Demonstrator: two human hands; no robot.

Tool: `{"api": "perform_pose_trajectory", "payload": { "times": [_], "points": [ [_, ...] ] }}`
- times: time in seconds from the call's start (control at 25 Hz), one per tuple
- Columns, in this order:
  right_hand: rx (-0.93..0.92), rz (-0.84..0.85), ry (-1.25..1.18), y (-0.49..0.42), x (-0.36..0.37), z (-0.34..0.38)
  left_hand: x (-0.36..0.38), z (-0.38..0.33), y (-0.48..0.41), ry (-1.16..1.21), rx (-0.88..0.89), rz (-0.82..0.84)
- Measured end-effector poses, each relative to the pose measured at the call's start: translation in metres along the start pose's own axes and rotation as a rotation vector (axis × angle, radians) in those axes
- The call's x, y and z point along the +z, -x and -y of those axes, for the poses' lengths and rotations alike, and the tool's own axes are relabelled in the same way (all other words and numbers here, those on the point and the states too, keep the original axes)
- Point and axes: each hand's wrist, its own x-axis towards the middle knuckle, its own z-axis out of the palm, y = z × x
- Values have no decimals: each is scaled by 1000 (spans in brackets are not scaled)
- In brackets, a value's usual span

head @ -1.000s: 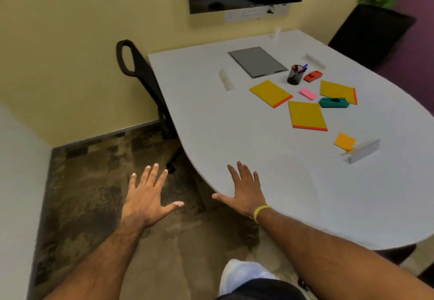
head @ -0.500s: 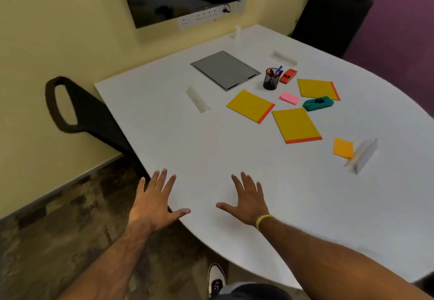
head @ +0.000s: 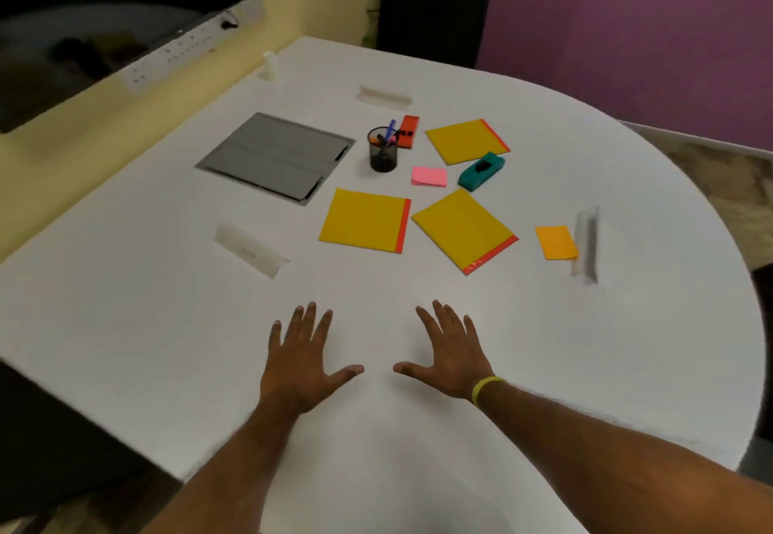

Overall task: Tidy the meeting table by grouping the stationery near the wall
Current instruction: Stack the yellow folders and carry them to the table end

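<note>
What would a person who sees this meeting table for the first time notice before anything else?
Most likely the three yellow pads scattered over the middle of the white table, with a black pen cup, a pink note block and a teal tool among them. Next, the left hand and the right hand, spread open over the near part of the table, holding nothing.

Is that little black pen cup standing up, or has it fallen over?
Upright. The pen cup stands on its base with pens poking out its top.
</note>
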Motion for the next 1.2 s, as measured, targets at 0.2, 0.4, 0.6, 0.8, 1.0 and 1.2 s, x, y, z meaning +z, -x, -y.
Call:
{"api": "perform_pose_trajectory", "payload": {
  "times": [0.2,0.4,0.6,0.8,1.0,1.2],
  "points": [
    [172,-33,-35,-71,6,7,29,21,-115,-27,204,83],
    [308,-44,-88,-127,23,3,44,52,-206,-57,320,95],
    [372,-144,-222,-186,22,-3,48,72,-280,16,266,118],
    [442,-135,-498,-259,13,3,40,72,-328,-56,344,218],
    [687,-220,-800,-311,19,10,42,67,-331,-35,333,230],
    [788,-195,-829,-330,21,1,41,70,-332,-63,330,252]
  ]
}}
